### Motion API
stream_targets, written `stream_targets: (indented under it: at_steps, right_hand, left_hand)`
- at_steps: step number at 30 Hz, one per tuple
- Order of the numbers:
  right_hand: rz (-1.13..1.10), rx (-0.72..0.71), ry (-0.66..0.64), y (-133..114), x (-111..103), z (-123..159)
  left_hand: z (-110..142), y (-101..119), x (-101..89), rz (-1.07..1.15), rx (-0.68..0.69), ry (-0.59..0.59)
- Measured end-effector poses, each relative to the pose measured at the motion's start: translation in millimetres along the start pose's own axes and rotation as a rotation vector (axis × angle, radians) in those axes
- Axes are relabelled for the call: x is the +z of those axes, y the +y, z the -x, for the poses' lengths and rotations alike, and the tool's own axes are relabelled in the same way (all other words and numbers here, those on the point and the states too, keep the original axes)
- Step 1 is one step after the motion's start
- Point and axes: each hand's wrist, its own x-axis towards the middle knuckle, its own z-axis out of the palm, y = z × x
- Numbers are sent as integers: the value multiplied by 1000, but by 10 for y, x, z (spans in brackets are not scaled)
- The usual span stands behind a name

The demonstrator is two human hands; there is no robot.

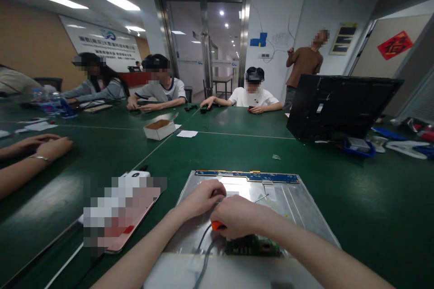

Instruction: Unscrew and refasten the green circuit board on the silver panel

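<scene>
A flat metal display panel (312,221) lies in front of me, with a long blue circuit board (247,176) along its far edge. My right hand (237,216) is closed around a screwdriver with an orange handle (218,226); a thin metal shaft (261,198) shows beyond the knuckles. Touching it on the left, my left hand (206,196) has its fingers curled over the panel, and what they pinch is hidden. Below my right hand sits a green circuit board (252,246), partly covered. A grey cable (205,262) runs toward me across the near edge.
Phones (135,216), partly blurred, lie left of the panel. An open small box (160,130) and white paper (187,134) are farther off. A black monitor (342,104) stands at right beside a blue tray (359,146). Another person's hands (50,149) rest at left; several people sit opposite.
</scene>
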Motion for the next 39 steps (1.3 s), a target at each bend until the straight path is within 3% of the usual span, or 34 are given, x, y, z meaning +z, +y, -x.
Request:
stream_targets:
  at_steps: [9, 16, 24, 31, 39]
  right_hand:
    - [14, 229, 147, 336, -6, 36]
    - [-14, 246, 172, 439, -70, 246]
    - [-29, 173, 149, 82, -50, 811]
    - [127, 107, 141, -134, 152, 787]
    - [204, 54, 190, -191, 31, 824]
  left_hand:
    - [-10, -11, 28, -40, -22, 10]
    - [3, 32, 8, -26, -29, -2]
    - [25, 24, 12, -52, -1, 1]
    - [46, 43, -4, -77, -3, 11]
    - [39, 45, -8, -89, -28, -7]
